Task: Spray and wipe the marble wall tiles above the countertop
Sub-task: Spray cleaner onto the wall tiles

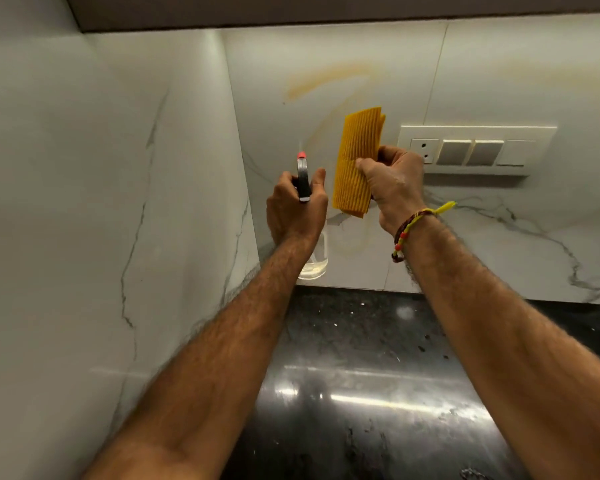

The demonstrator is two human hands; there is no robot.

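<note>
Two bare hands are raised before the marble wall tiles (326,81) at the corner above the bench (378,393). We note the left hand (293,211) wrapped tight round the neck of a spray bottle (314,265), thumb up beside the black trigger head, whose red nozzle (301,155) points at the wall toward 12 o'clock. The bottle's clear body hangs below the fist, in front of the wall just above the dark, speckled bench top; we cannot tell whether it touches either.

At 3 o'clock of the bottle, the right hand (394,188) pinches a folded yellow ribbed cloth (357,161) between thumb and fingers, the cloth standing upright and slightly tilted, held just before the tile; contact with the wall cannot be confirmed. A beaded thread band (407,230) circles the right wrist.

A white switch plate (478,150) sits on the wall at 3 o'clock of the cloth. A faint yellowish smear (323,81) shows on the tile at 12 o'clock of the cloth. Grey veins run through the tiles on both walls.
</note>
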